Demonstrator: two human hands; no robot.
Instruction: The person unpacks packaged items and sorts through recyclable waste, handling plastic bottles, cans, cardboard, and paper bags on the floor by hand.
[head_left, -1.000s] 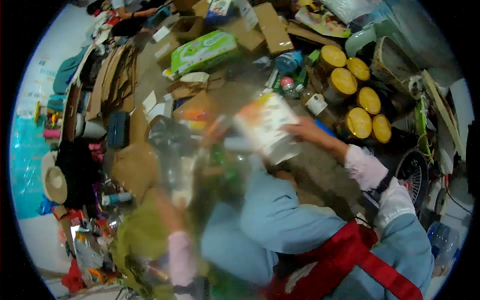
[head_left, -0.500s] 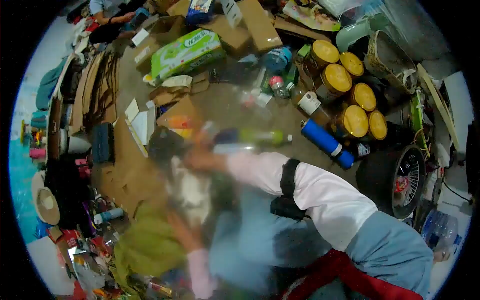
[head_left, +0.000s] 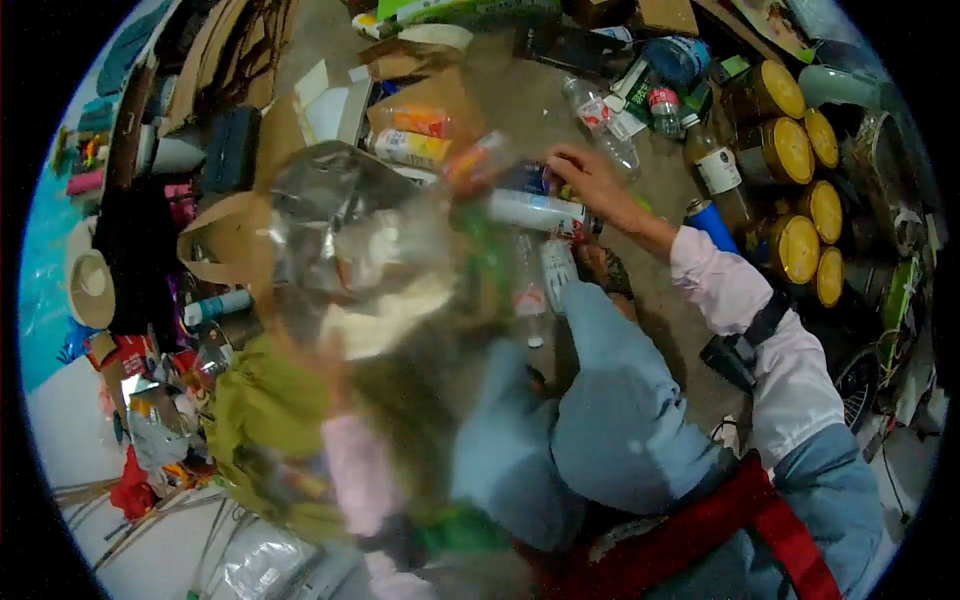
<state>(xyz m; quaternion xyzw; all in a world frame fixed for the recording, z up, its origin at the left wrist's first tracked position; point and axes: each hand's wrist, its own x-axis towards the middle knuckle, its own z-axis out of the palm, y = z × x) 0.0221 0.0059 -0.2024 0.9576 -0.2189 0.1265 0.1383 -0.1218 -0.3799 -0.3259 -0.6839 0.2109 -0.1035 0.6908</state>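
My right hand (head_left: 605,195) curls its fingers around the end of a bottle with a dark blue label (head_left: 530,178). Just below it lies a white spray can (head_left: 538,212). Motion smears my left hand (head_left: 330,365), at the near-left side of a crumpled see-through plastic bag (head_left: 325,195); its grip cannot be made out. A pale cream piece (head_left: 390,318) shows at the bag's lower part. Beyond the bag lie an orange-labelled bottle (head_left: 415,120) and a yellow-and-white can (head_left: 410,148). A blurred reddish bottle (head_left: 478,162) is between the bag and my right hand.
Several round containers with yellow ends (head_left: 798,248) are stacked at right, beside a brown bottle (head_left: 717,165) and a blue cylinder (head_left: 712,225). Clear bottles (head_left: 600,115) lie on the floor ahead. Flattened cardboard (head_left: 225,60) and an olive-green cloth (head_left: 260,430) are at left.
My right hand has moved right, away from the bag, to the dark-labelled bottle. The view has shifted, with the floor items higher in it. The plastic bag shows more fully now.
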